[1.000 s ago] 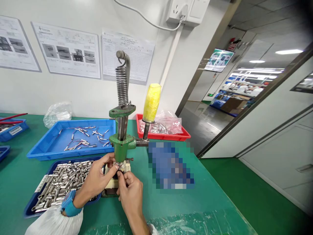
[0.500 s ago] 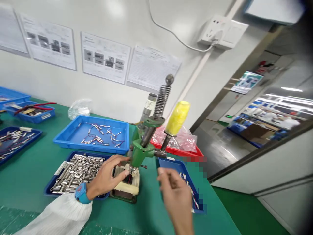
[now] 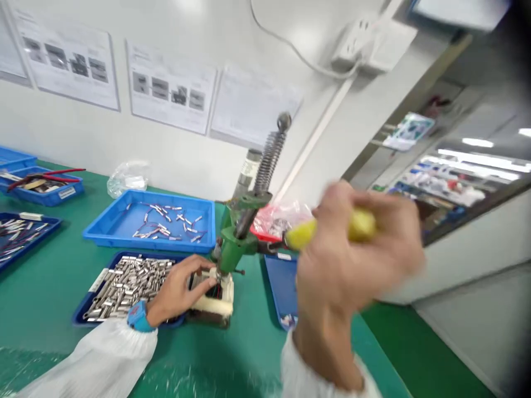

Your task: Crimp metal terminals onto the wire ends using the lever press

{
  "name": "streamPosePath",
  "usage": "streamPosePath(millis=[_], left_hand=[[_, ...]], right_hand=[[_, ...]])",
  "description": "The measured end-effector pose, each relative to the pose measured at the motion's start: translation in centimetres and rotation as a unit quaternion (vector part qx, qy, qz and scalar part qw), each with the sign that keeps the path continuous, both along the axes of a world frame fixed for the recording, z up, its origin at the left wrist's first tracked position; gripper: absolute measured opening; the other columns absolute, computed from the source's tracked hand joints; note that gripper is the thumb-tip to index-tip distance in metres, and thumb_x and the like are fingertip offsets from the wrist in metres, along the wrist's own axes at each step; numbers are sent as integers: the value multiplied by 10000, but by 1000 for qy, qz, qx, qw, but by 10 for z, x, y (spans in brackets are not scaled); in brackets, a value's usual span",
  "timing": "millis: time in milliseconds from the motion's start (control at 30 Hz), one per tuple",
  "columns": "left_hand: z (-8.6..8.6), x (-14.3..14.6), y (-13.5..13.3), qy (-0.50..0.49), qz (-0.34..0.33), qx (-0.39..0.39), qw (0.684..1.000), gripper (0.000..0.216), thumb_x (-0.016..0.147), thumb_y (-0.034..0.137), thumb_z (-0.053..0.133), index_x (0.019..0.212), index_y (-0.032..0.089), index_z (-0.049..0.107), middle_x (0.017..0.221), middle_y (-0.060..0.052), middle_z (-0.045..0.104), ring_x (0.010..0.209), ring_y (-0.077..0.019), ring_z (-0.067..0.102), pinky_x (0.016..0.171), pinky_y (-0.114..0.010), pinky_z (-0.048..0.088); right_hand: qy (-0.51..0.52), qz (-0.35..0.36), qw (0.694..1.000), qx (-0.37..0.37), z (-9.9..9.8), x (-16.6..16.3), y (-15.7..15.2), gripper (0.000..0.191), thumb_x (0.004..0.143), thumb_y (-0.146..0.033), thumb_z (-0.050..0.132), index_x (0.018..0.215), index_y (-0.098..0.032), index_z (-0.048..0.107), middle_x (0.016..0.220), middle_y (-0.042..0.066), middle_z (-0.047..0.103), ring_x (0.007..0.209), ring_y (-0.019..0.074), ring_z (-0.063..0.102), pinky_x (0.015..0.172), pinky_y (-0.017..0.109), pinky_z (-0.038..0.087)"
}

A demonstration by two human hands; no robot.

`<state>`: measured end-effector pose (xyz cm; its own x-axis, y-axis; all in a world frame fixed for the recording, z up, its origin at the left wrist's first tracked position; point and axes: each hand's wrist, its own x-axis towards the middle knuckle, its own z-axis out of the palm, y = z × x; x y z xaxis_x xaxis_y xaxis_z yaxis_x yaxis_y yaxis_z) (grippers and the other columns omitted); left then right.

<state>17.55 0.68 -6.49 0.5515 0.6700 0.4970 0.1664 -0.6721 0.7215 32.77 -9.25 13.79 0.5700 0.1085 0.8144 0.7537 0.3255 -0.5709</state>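
Observation:
A small green hand press (image 3: 232,247) with a coil spring (image 3: 267,157) stands on the green table. My right hand (image 3: 352,260), blurred by motion, is wrapped round the press's yellow lever handle (image 3: 305,233), which is swung down towards me. My left hand (image 3: 179,287) rests at the cream base block (image 3: 213,301) under the ram, its fingers pinched on a small part there that is too small to name. A blue wristband shows on my left wrist, and both arms wear white sleeves.
A blue tray of metal tubes (image 3: 124,284) lies left of the press. Behind it is a blue tray of wired parts (image 3: 153,221). A red tray with a plastic bag (image 3: 277,221), a blue tray (image 3: 280,282) and more blue trays (image 3: 25,232) surround them.
My right hand rose from the air above the table and closed on the yellow handle, pulling it down. My left hand stayed at the press base.

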Motion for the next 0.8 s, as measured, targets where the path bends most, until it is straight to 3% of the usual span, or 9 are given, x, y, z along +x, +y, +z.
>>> streamPosePath(millis=[133, 200, 233, 267, 300, 367, 500, 633, 800], left_hand=[[-5, 1, 3, 5, 28, -6, 1000, 223, 947, 388, 615, 1064, 209, 676, 966, -36, 719, 794, -175, 653, 746, -271, 507], [-7, 2, 4, 13, 23, -12, 1000, 242, 939, 414, 622, 1068, 218, 680, 954, -26, 718, 784, -176, 650, 731, -264, 500], [-8, 3, 5, 15, 21, -15, 1000, 251, 936, 427, 622, 1065, 220, 681, 935, -21, 716, 773, -176, 650, 719, -260, 496], [-8, 3, 5, 17, 22, -17, 999, 262, 935, 441, 617, 1059, 220, 681, 905, -15, 711, 760, -177, 649, 705, -258, 493], [-9, 4, 5, 16, 25, -19, 999, 271, 934, 454, 611, 1047, 218, 680, 860, -7, 702, 741, -177, 647, 689, -256, 489], [-10, 4, 4, 15, 33, -21, 999, 292, 932, 478, 601, 1029, 214, 677, 785, 8, 679, 716, -178, 647, 673, -254, 487], [-12, 3, 5, 21, 44, -18, 999, 326, 920, 508, 603, 1038, 211, 668, 776, 7, 685, 714, -184, 651, 670, -260, 494], [-13, 2, 6, 32, 41, -26, 998, 344, 915, 523, 607, 1041, 206, 655, 800, -3, 697, 728, -191, 658, 677, -270, 503], [-12, 3, 7, 34, 34, -29, 998, 351, 920, 530, 596, 1037, 203, 647, 762, 7, 680, 711, -190, 655, 666, -274, 499]], right_hand=[[-46, 123, 980, -148, -18, 70, -6, 445, 941, -514, 621, 1261, -206, 610, 1020, 68, 697, 928, 200, 679, 810, 352, 552], [-26, 57, 979, -193, -47, 115, -16, 464, 926, -532, 623, 1232, -184, 631, 1076, 88, 713, 957, 217, 684, 823, 354, 547], [-24, 9, 965, -263, -66, 135, -23, 438, 939, -537, 583, 1145, -162, 675, 1025, 96, 729, 911, 223, 691, 792, 343, 542], [-15, -37, 928, -369, -88, 154, -29, 439, 970, -528, 506, 1061, -148, 706, 953, 103, 742, 846, 224, 697, 741, 328, 534], [-9, -85, 868, -489, -110, 169, -35, 444, 984, -516, 459, 1004, -166, 730, 906, 97, 752, 819, 229, 706, 720, 321, 525], [11, -129, 800, -586, -151, 188, -42, 413, 935, -506, 548, 841, -166, 764, 781, 131, 749, 746, 281, 716, 661, 349, 505], [25, -190, 747, -637, -200, 190, -36, 465, 887, -566, 626, 889, -128, 781, 967, 255, 735, 902, 388, 720, 716, 429, 515], [23, -221, 724, -653, -213, 182, -19, 394, 873, -459, 697, 1027, -101, 755, 1102, 265, 700, 1060, 400, 686, 818, 440, 526], [32, -202, 730, -652, -222, 184, -8, 203, 916, -270, 625, 991, -137, 758, 1031, 218, 743, 934, 329, 742, 782, 386, 538]])
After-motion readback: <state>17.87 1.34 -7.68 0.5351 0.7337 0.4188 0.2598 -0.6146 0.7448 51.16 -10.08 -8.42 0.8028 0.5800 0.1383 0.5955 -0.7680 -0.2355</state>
